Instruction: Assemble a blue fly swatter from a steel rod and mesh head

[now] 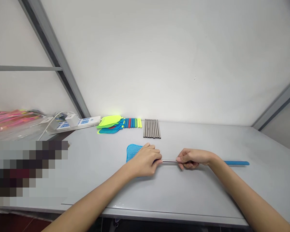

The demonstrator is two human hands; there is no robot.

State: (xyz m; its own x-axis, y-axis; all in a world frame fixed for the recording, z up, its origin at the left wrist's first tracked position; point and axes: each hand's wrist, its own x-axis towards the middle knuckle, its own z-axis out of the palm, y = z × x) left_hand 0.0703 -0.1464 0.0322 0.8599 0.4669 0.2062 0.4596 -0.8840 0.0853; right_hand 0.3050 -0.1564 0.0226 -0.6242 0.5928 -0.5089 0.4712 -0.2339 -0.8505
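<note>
A fly swatter lies across the front of me, with a blue perforated head (pixel 132 152) at its left end, a thin metal rod (pixel 169 161) in the middle and a blue handle (pixel 236 163) at its right end. My left hand (pixel 148 160) is closed over the place where head and rod meet, hiding part of the head. Farther right, the fingers of my right hand (pixel 189 158) pinch the metal rod. That hand and wrist cover the stretch between the bare rod and the handle.
Behind my hands, stacked yellow, green and blue swatter heads (pixel 110 121) lie beside a row of coloured handles (pixel 132 123) and several metal tubes (pixel 152 129). A white power strip (pixel 89 121) with plugs and pink plastic-wrapped items (pixel 12 119) are at left. The table's front edge (pixel 174 214) is near me.
</note>
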